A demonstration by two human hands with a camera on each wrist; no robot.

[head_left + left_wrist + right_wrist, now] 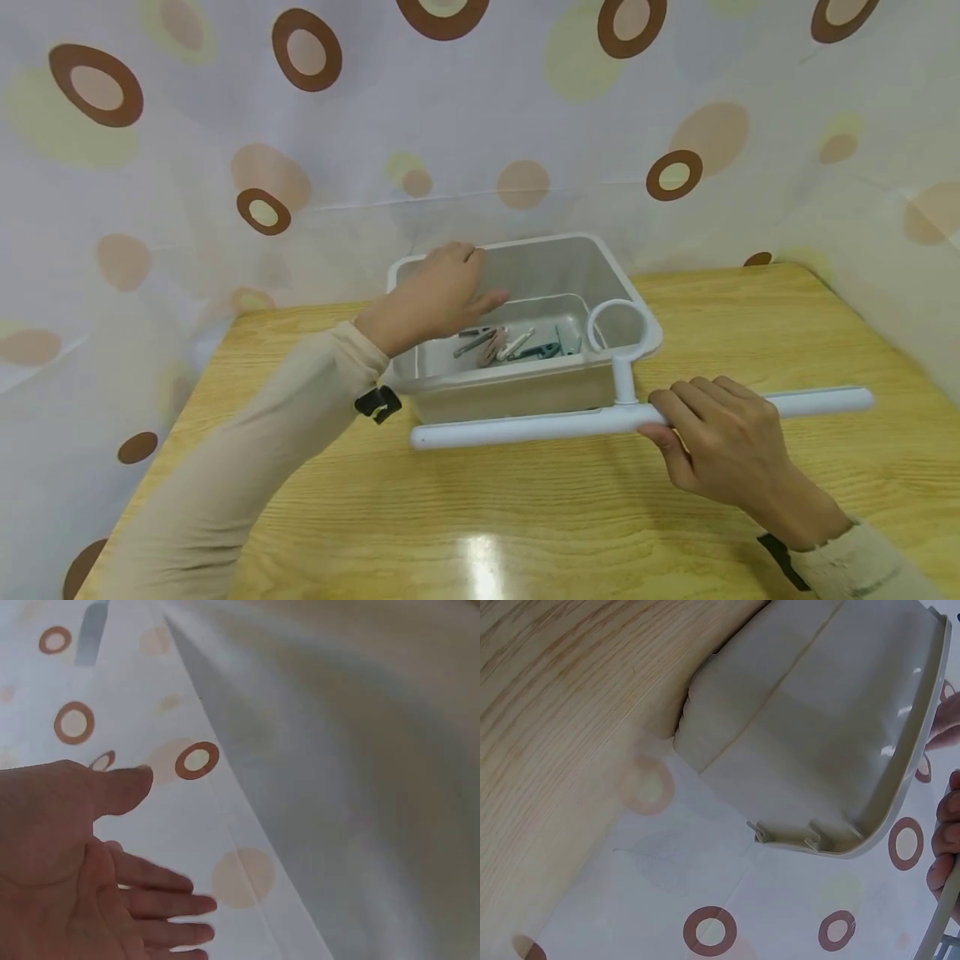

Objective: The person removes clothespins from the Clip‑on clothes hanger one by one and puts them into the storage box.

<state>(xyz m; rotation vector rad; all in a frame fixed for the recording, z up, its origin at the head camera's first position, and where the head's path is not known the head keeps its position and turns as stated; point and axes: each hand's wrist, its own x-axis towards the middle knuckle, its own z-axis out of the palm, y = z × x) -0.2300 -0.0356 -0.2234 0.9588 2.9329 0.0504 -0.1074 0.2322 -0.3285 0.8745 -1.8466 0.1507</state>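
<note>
A white straight-bar hanger (pixel 517 430) with a round ring (pixel 592 329) on a short stem is held level in front of a pale grey plastic basin (pixel 622 282). My right hand (pixel 723 437) grips its bar just right of the stem. In the right wrist view, the curled fingers (pixel 946 832) show at the right edge. Over the basin's left part hovers my left hand (pixel 442 296), its fingers straight and apart in the left wrist view, holding nothing. Several clothespins (pixel 495 343), grey, pinkish, white and dark green, lie on the basin floor.
The basin stands near the back of a wood-grain table (pixel 465 492). Behind and beside the table hangs a white curtain (pixel 465 100) with brown and pale circles. A black strap (pixel 378 404) is on the left wrist.
</note>
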